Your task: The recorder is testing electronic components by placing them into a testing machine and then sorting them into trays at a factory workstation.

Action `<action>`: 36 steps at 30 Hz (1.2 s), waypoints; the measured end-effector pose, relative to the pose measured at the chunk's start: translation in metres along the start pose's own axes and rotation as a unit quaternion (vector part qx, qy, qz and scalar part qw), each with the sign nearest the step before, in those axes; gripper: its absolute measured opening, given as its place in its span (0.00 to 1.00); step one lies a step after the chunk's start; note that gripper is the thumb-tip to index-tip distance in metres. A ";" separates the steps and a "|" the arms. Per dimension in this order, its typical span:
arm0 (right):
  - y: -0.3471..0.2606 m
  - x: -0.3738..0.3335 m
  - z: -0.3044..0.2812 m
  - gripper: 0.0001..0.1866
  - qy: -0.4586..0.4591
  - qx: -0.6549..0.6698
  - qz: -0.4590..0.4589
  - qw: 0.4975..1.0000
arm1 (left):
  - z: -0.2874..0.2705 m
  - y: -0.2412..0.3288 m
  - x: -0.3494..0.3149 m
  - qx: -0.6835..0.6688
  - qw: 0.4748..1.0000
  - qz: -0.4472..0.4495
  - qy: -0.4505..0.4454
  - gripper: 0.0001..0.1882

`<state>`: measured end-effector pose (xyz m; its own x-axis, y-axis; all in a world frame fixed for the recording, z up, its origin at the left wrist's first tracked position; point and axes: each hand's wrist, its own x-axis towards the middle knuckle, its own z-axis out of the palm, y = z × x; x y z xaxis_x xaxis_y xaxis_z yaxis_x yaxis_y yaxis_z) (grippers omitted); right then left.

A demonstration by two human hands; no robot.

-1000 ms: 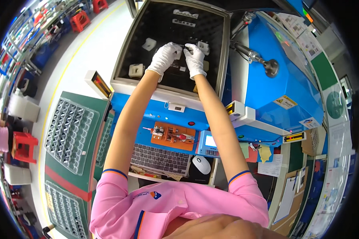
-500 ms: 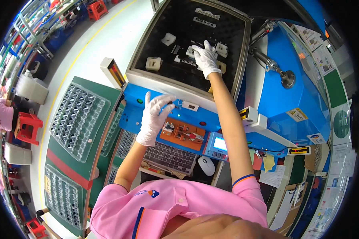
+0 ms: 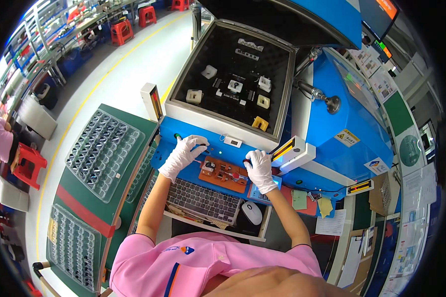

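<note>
We count two hands, one fixture [image 3: 222,175]. Left hand [image 3: 183,156], 10 o'clock of the fixture: fingers narrow, pinching one dark part [image 3: 203,145] at 11; too small to tell its pointing or long axis. Right hand [image 3: 260,171], 3 o'clock: fingers curled at one red button [image 3: 246,161], grip we can't tell. Fixture's axis: roughly 9:30–3:30. Box [image 3: 223,120], 12: six blocks [image 3: 194,98], two strips [image 3: 247,55].

left head-worn fisheye looking steeply down past the pink shirt [image 3: 252,250], sitting super close to it, facing out over left hand [image 3: 184,157] and right hand [image 3: 259,171], catching the black-lined box [image 3: 218,49] farther off, straight edges bending hard toward the rim
</note>
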<state>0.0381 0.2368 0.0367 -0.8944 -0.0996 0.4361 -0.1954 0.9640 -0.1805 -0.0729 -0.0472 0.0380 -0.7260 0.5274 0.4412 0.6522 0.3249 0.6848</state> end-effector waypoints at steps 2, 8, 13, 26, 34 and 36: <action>0.004 0.007 0.011 0.15 0.005 0.021 0.007 1.000 | -0.002 -0.008 0.004 0.006 1.000 -0.005 -0.006 0.09; 0.003 0.029 -0.001 0.11 -0.037 -0.036 -0.038 0.998 | -0.034 0.001 0.005 -0.067 0.997 -0.043 -0.021 0.11; -0.010 -0.002 -0.022 0.16 -0.020 0.119 -0.158 0.980 | -0.132 0.073 -0.041 -0.078 0.973 -0.190 0.108 0.12; -0.009 -0.015 -0.001 0.07 -0.011 0.252 -0.099 0.963 | -0.219 -0.060 -0.090 0.312 0.872 -0.326 0.191 0.15; -0.003 -0.016 0.002 0.04 -0.014 0.258 -0.079 0.963 | -0.230 -0.062 -0.099 0.175 0.887 -0.364 0.225 0.14; -0.002 -0.015 0.003 0.03 -0.012 0.256 -0.077 0.963 | -0.231 -0.067 -0.100 0.190 0.895 -0.340 0.215 0.15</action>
<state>0.0509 0.2359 0.0281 -0.8465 -0.2442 0.4730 -0.4947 0.6892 -0.5295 -0.0944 -0.3033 0.0818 -0.9469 -0.2191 0.2354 -0.0054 0.7427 0.6697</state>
